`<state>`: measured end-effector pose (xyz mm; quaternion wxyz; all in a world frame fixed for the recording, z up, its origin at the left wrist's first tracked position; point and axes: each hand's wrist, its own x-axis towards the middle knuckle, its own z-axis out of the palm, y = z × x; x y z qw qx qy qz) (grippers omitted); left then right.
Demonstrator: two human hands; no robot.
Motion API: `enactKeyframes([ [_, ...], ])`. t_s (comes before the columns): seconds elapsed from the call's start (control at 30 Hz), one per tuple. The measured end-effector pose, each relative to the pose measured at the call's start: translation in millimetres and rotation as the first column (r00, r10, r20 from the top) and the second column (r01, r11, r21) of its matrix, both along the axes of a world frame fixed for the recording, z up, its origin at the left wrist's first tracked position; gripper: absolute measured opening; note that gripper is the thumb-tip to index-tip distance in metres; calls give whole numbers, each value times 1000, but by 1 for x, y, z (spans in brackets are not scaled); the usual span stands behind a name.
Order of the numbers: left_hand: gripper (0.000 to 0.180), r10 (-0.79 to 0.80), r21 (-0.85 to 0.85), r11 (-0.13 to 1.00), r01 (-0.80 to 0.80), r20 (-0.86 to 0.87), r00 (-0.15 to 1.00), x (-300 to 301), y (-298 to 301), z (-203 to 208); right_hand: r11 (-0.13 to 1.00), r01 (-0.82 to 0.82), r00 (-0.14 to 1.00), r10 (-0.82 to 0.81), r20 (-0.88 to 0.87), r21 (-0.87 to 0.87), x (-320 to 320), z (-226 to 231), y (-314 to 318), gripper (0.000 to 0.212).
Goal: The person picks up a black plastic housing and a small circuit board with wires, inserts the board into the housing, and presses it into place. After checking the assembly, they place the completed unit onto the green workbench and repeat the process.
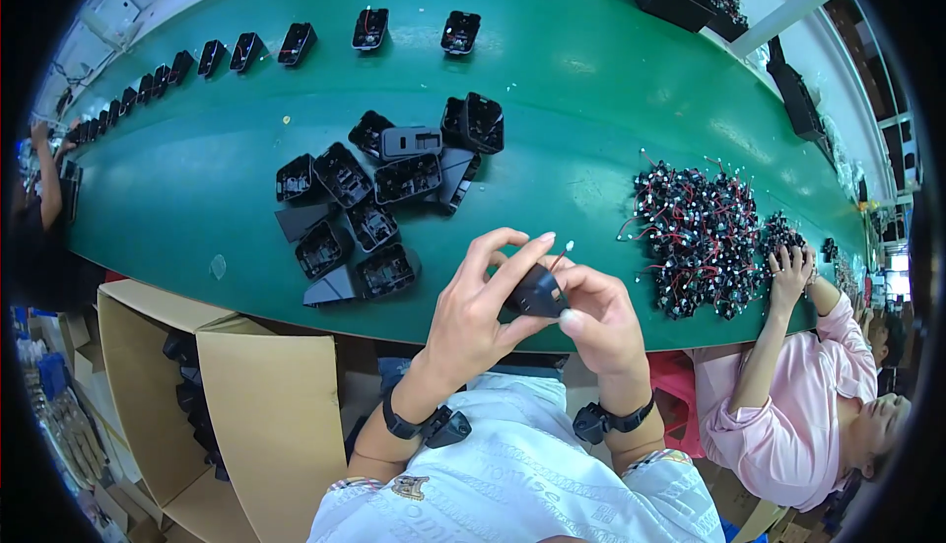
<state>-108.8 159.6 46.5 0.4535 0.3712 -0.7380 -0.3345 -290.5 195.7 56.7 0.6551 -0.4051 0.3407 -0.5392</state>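
Between my two hands, above the table's near edge, is a small black plastic housing (537,294), from whose top a thin red wire with a white connector (570,245) sticks up. My left hand (480,297) wraps its fingers round the housing's left side. Closed on the right side of the same housing is my right hand (597,318), thumb in front. To the left of my hands lies a loose pile of black housings (407,177), some with their hollow insides facing up. A heap of small black parts with red wires and white connectors (695,237) spreads to the right.
A row of black housings (298,43) curves along the far side of the green table (562,114). An open cardboard box (266,395) with black parts stands at lower left. A co-worker in pink (769,405) reaches onto the table at right; another person (39,218) is at far left.
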Motion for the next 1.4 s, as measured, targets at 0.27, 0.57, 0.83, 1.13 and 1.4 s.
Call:
enactKeyframes([
  [0.27, 90, 45, -70, 997, -40, 65, 997, -5, -3, -8, 998, -37, 933, 17, -359, -50, -9, 29, -11, 29],
  [0.57, 60, 222, -84, 967, -239, -177, 959, -9, -3, -33, 763, -220, 263, -554, -790, -608, -31, 40, -192, 54],
  [0.83, 45, 179, -73, 981, -181, -35, 983, -11, -8, -39, 829, -281, 159, -457, -875, -484, -55, -3, -300, 80],
  [1.13, 33, 241, -181, 953, -243, -34, 970, -3, -9, -22, 640, -341, 27, -725, -688, -688, -52, 2, -285, 76],
  [1.4, 22, 284, -223, 926, -304, -118, 952, -1, -18, -16, 737, -541, 248, -321, -914, -406, 18, 15, -169, 69],
])
